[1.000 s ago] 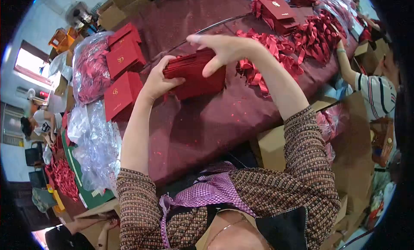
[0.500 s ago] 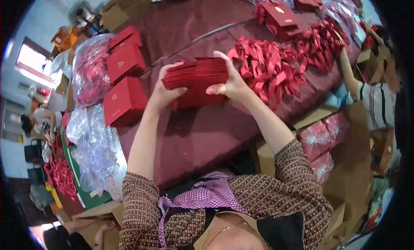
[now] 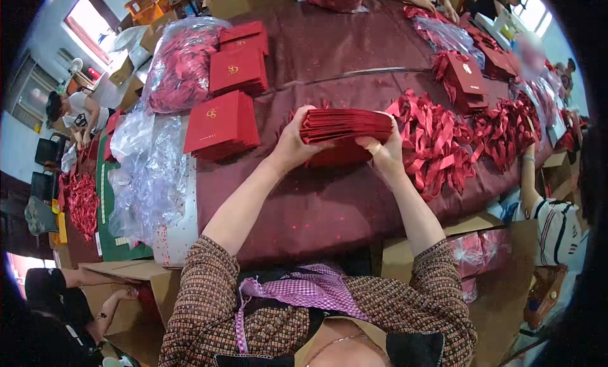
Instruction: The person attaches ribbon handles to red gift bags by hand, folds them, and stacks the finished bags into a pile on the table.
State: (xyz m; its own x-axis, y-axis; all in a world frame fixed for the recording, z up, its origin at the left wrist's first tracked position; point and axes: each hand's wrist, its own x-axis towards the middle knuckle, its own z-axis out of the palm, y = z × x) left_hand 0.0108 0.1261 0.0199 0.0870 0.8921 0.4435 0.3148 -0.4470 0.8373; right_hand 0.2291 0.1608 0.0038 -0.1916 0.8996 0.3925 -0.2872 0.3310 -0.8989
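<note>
Both hands grip a thick stack of red paper bags above the table, its layered edges facing up. My left hand is closed round the left end. My right hand wraps the right end, with its thumb pressed on the near side. Fingers behind the stack are hidden. A heap of red ribbons lies just right of my right hand. To the left of my left hand sits a pile of flat red bags with gold marks, and another pile of red bags lies behind it.
A dark red cloth covers the table. Clear plastic wrapping and a bagged red bundle lie at left. More red bags stand at back right. Open cardboard boxes flank me, and co-workers are around the table.
The view has tilted and shifted. The held stack appears farther right in view, its edges more even. My right fingers, raised at the stack's corner before, now close round its end.
</note>
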